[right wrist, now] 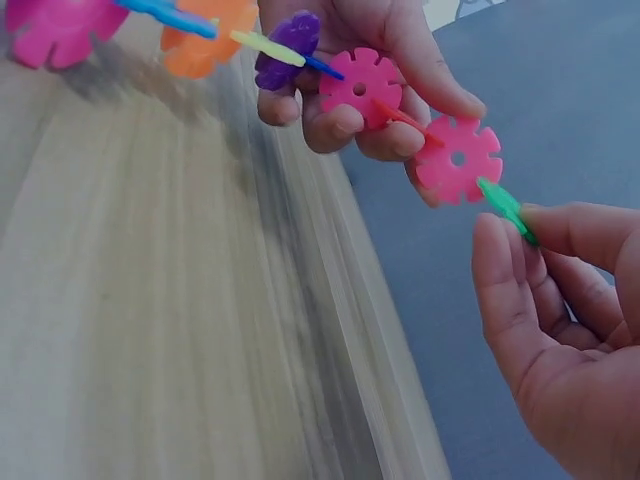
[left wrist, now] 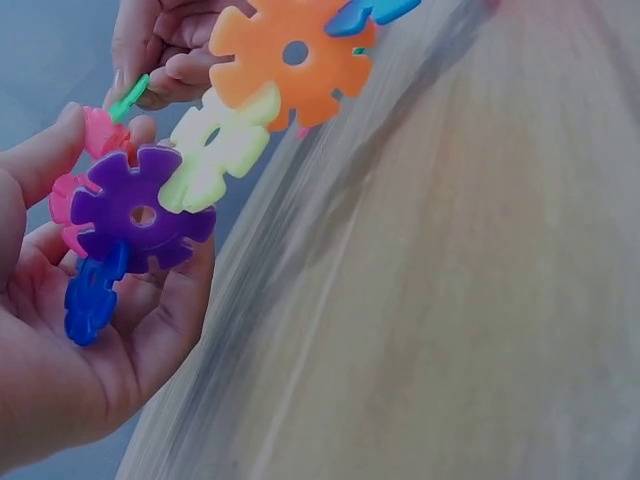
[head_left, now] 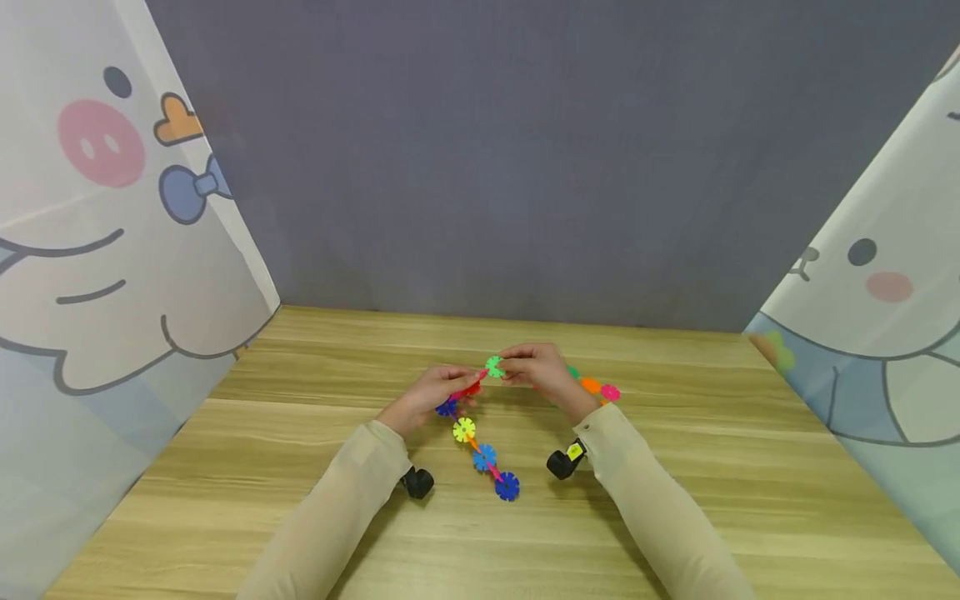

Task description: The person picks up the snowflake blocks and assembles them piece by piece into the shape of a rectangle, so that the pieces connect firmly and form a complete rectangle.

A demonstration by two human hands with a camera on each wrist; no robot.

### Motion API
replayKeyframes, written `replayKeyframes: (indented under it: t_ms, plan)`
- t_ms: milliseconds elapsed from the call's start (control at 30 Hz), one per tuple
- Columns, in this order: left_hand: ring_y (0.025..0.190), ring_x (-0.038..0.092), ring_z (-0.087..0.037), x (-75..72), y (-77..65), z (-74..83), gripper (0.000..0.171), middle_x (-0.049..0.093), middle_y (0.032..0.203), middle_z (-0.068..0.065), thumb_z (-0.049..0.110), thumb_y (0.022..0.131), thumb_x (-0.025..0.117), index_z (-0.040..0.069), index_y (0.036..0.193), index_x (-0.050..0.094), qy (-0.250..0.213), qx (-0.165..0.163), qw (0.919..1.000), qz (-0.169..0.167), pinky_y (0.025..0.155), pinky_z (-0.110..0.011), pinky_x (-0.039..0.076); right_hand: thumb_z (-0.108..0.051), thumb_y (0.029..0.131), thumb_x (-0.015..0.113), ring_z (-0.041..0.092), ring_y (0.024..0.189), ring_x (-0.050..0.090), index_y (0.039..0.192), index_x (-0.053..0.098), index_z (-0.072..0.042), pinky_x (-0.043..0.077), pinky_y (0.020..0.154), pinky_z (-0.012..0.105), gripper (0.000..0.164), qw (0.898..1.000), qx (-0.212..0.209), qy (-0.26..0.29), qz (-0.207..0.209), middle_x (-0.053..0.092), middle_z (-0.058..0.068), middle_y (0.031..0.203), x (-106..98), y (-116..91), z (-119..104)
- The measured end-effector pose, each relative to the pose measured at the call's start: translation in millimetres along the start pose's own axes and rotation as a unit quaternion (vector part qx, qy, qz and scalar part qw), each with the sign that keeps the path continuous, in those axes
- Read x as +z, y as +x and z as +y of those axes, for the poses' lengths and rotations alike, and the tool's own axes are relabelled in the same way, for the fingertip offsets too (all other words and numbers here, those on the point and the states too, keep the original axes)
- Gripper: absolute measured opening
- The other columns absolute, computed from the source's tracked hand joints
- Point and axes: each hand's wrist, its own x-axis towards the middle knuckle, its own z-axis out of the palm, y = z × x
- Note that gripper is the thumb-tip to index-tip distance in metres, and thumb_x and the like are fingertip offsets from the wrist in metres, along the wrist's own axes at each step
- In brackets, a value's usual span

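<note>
In left hand (head_left: pixel 435 390), just below frame centre, rim-pinched pink notched disc (right wrist: pixel 470 176); in right hand (head_left: pixel 542 368), rim-pinched green disc (right wrist: pixel 506 206), apparently for steadiness.

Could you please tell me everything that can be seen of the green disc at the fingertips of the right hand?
The green notched disc is thin, bright green and looks like plastic. The head view shows its flat face, with slots cut around the rim; the right-wrist view shows it nearly edge-on. The right grip pinches one edge between thumb and finger. Its opposite edge meets a pink notched disc, apparently slotted into it, at the end of a chain. It is held above the wooden table.
</note>
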Motion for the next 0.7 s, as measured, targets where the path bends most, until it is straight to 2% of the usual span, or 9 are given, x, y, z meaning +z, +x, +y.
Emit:
replayKeyframes:
  t_ms: [167,333,567,700]
  plan:
    - [0.080,0.068,-0.015,-0.2,0.4,2.9,0.037,0.069,0.103,-0.011,0.017,0.103,0.057,-0.006,0.133,0.059,-0.001,-0.010,0.9999,0.003,0.067,-0.028,0.057,0.006,0.092,0.062,0.012,0.064,0.067,0.115,0.060,0.021,0.061,0.069,0.032,0.028,1.000,-0.016,-0.026,-0.002,0.071,0.006,0.083,2.3,-2.9,-2.3]
    - [0.080,0.068,-0.017,0.8,1.4,6.4,0.037,0.070,0.104,-0.013,0.018,0.103,0.058,-0.006,0.131,0.059,0.003,-0.019,0.9998,0.008,0.065,-0.028,0.057,0.007,0.092,0.062,0.011,0.063,0.066,0.116,0.060,0.022,0.060,0.065,0.027,0.028,1.000,-0.017,-0.025,-0.001,0.070,0.006,0.082,1.8,-1.9,-1.1]
    - [0.078,0.065,-0.015,0.2,1.3,5.7,0.034,0.070,0.103,-0.013,0.015,0.103,0.056,-0.006,0.130,0.061,0.011,-0.021,0.9996,0.012,0.064,-0.025,0.055,0.009,0.092,0.061,0.011,0.063,0.066,0.115,0.061,0.021,0.061,0.068,0.031,0.025,0.999,-0.007,-0.037,0.003,0.071,0.012,0.087,5.0,1.8,1.2]
    - [0.076,0.065,-0.015,1.2,3.1,4.9,0.034,0.070,0.099,-0.012,0.017,0.103,0.057,-0.006,0.128,0.062,0.007,-0.015,0.9998,0.013,0.063,-0.025,0.056,0.009,0.092,0.061,0.011,0.062,0.066,0.114,0.061,0.021,0.060,0.065,0.028,0.025,0.999,-0.015,-0.033,0.009,0.071,0.011,0.086,8.0,3.3,1.7]
